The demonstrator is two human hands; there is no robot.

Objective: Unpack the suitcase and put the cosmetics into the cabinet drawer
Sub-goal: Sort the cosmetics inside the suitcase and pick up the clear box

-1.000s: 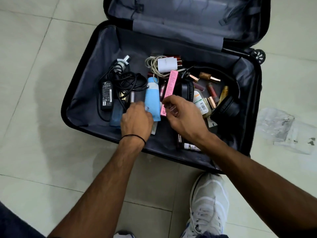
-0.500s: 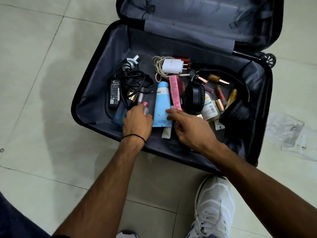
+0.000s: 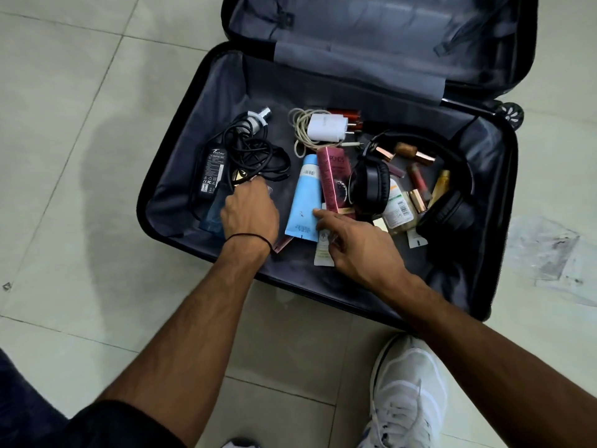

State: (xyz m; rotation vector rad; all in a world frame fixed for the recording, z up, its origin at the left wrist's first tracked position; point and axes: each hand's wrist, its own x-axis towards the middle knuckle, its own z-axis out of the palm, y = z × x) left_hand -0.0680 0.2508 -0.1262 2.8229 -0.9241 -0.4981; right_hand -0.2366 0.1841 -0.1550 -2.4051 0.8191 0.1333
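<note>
The open black suitcase (image 3: 274, 88) lies on the tiled floor with cosmetics mixed among electronics. My left hand (image 3: 248, 211) is curled beside the black cables, and a slim pinkish tube (image 3: 282, 244) sticks out from under it. My right hand (image 3: 355, 250) has its index finger on the light blue tube (image 3: 305, 202), while its other fingers curl over a small white tube (image 3: 323, 255). A pink Pond's box (image 3: 334, 179) leans by the blue tube. Several lipsticks (image 3: 418, 182) and a clear labelled bottle (image 3: 399, 213) lie inside the headphone band. No cabinet drawer is in view.
Black headphones (image 3: 371, 185), a white charger with coiled cord (image 3: 326, 127) and a black power adapter with tangled cable (image 3: 211, 173) share the suitcase. A flat blue bottle (image 3: 210, 219) lies by my left hand. My white shoe (image 3: 407, 392) stands near the front rim; crumpled paper (image 3: 549, 257) lies at right.
My left hand has shifted left toward the cables, still curled. My right hand has let go of the pink box, which now leans by the headphones, and settled on the small white tube.
</note>
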